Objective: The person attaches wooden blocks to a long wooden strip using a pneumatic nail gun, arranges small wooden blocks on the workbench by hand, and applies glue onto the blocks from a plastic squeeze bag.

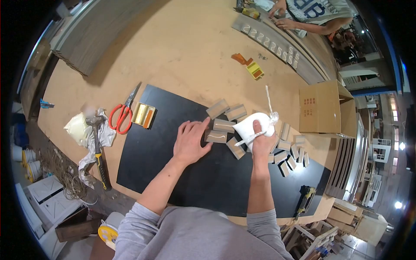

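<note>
My right hand [263, 145] is wrapped round a white squeeze bag [253, 125] with a tied, tailed end pointing up and its narrow tip over the small blocks. Thin pale glue lines show on a grey block [217, 137] and on the block [224, 125] just above it. My left hand [189, 139] rests on the black board [173, 173], fingers apart, the index fingertip at the edge of these blocks. More small grey blocks [217, 108] lie above, and several others [287, 158] stand loosely to the right of my right hand.
Red-handled scissors [122, 113], a yellow box [143, 115] and a hammer [97, 147] on a rag lie left. A cardboard box [323, 108] stands right; a black-and-yellow tool [305, 201] lies lower right. Across the table, a person's hands [284, 21] work by a strip [273, 43] with glue squiggles.
</note>
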### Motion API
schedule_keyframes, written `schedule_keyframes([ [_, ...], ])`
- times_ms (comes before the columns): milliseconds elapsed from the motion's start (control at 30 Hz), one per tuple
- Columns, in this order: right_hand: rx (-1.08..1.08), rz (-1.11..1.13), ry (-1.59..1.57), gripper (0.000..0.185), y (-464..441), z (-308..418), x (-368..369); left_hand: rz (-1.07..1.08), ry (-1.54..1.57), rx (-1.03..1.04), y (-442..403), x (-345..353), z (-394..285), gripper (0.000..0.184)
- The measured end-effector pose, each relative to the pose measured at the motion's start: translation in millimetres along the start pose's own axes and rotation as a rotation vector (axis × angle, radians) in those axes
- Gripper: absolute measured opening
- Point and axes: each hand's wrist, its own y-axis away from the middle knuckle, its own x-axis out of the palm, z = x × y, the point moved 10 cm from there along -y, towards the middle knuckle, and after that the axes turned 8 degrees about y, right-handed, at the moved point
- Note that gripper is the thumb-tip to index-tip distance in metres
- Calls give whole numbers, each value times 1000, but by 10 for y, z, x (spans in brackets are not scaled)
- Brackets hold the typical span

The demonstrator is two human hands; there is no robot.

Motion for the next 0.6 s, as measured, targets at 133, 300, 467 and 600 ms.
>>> schedule_keyframes([
  [133,-49,14,120,41,18,134,-8,-1,-10,8,3,-8,-19,91],
  [300,-36,-19,-71,40,-183,124,-53,-99,28,26,14,-122,-64,72],
  [467,-17,-6,-28,39,-347,199,146,-355,235,-31,97,-238,157,10],
  [600,-22,31,49,39,-365,202,251,-372,227,19,126,-228,188,7],
])
